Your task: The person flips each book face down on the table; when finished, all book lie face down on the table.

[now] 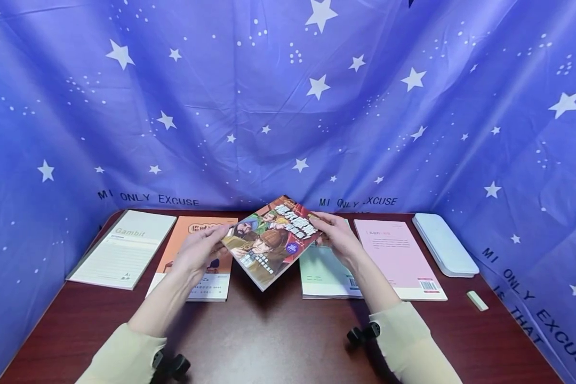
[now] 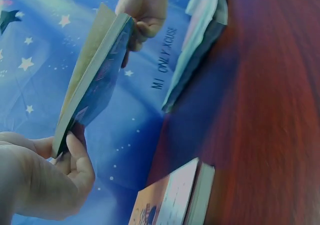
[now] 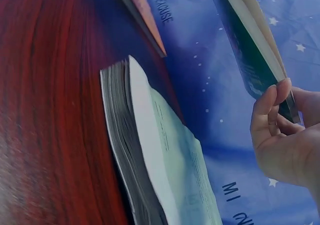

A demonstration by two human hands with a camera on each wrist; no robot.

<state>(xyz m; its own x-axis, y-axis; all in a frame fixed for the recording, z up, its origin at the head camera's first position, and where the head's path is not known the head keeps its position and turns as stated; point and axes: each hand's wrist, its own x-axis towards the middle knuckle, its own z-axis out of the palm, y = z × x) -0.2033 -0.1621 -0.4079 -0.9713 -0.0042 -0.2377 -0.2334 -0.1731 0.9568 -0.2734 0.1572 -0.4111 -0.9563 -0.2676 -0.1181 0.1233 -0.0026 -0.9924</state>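
A colourful comic-style book (image 1: 271,241) hangs tilted above the dark red table (image 1: 278,341), held from both sides. My left hand (image 1: 202,250) grips its left edge, thumb on the cover; the same grip shows in the left wrist view, where my left hand (image 2: 47,177) pinches the book (image 2: 92,80). My right hand (image 1: 335,234) holds the right corner; in the right wrist view my right hand (image 3: 282,135) has its fingers curled round the book's edge (image 3: 255,50). Under the book lie an orange book (image 1: 199,256) and a pale green book (image 1: 324,272).
A cream notebook marked Gambit (image 1: 125,248) lies at the far left. A pink book (image 1: 398,258) lies right of the green one, then a white flat case (image 1: 444,244) and a small eraser (image 1: 477,300). A blue starred cloth (image 1: 288,101) walls the table on three sides.
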